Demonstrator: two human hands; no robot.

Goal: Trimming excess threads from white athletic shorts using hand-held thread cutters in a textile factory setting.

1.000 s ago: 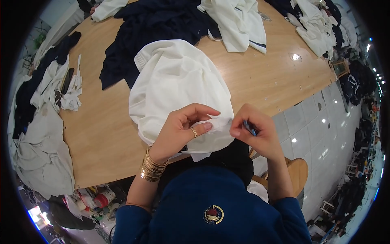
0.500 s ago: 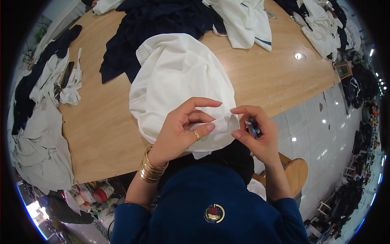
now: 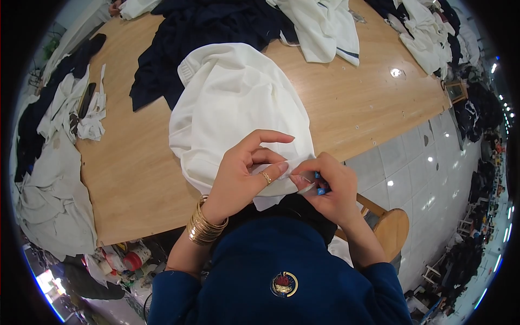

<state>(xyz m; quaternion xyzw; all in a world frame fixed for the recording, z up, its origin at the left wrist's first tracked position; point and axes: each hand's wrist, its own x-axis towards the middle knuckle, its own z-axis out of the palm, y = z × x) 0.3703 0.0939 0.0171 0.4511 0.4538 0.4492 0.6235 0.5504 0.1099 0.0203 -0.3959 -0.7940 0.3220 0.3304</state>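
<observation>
A white garment (image 3: 238,100) lies bunched on the table, its near edge hanging over the front toward me. My left hand (image 3: 238,176), with a ring and gold bangles, pinches the cloth near that edge between thumb and fingers, the index finger stretched out above. Close beside it, my right hand (image 3: 336,187) has thumb and index finger closed on the same edge. Tucked in the right palm is a small blue-and-metal tool (image 3: 321,190), mostly covered by the fingers, so its kind is unclear.
Wooden table (image 3: 124,179). Dark navy cloth (image 3: 211,27) and a white garment with a dark stripe (image 3: 325,30) lie at the back. Pale cloth (image 3: 54,195) is heaped on the left, with scraps (image 3: 92,116). A wooden stool (image 3: 391,233) stands at right below the table.
My right hand has moved left and closed its thumb and index finger on the garment's edge near the left fingertips. The left hand has stayed almost in place.
</observation>
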